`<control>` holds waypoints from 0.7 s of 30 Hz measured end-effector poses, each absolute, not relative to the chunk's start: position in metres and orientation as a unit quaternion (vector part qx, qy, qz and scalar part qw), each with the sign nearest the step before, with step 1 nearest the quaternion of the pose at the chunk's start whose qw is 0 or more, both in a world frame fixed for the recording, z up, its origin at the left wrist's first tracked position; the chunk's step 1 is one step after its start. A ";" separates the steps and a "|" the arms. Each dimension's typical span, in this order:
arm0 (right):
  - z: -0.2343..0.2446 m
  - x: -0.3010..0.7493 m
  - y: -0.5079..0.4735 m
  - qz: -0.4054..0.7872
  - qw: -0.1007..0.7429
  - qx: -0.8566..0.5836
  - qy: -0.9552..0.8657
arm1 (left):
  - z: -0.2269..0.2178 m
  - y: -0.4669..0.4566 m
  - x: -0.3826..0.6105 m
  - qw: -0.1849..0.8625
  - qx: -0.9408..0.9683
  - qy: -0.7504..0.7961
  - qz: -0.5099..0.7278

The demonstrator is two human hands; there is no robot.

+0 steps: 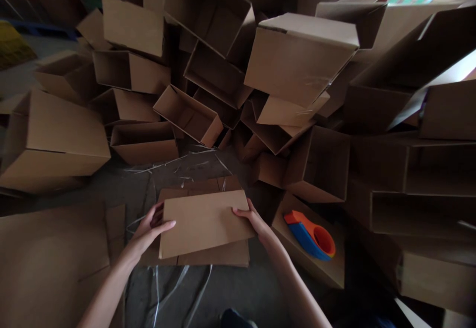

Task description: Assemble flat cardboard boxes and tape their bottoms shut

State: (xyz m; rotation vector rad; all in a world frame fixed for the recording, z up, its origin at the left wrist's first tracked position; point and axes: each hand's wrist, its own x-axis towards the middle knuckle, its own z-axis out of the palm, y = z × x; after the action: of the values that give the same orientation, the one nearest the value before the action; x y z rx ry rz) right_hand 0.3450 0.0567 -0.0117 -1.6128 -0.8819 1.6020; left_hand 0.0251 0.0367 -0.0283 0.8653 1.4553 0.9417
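The fingers (168, 226) of the left hand (148, 230) and the right hand (256, 221) are grasping a cardboard piece (206, 224) at its opposite ends, the thumbs pressing on the upper face and the other fingers reaching behind the edges, where they are partly hidden. The piece is lying directly between the two sets of fingers; its long axis is running from the left fingers to the right fingers, the right end sitting slightly higher in the head view. Flat cardboard sheets (219, 257) are lying beneath the fingers; contact between piece and sheets cannot be confirmed. An orange-and-blue tape dispenser (307, 241) is resting on a box (327, 269) to the right of the right fingers, which are standing nearer to it than the left, without touching. Open cartons (147, 144) are standing beyond the fingers.
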 end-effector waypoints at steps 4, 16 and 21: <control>-0.018 0.346 0.056 0.622 0.352 -0.618 -0.328 | -0.024 0.036 0.026 0.574 0.359 0.614 0.407; -0.043 0.344 0.054 0.600 0.384 -0.629 -0.311 | -0.026 0.034 0.026 0.600 0.335 0.556 0.468; -0.039 0.334 0.051 0.620 0.429 -0.595 -0.277 | -0.032 0.025 0.034 0.590 0.319 0.536 0.513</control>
State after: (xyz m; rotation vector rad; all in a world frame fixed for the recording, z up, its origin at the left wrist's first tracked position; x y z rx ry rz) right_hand 0.3343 0.0514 -0.0389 -1.4863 -0.6912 1.5475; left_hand 0.0339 0.0247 -0.0323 0.7423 1.2478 1.1933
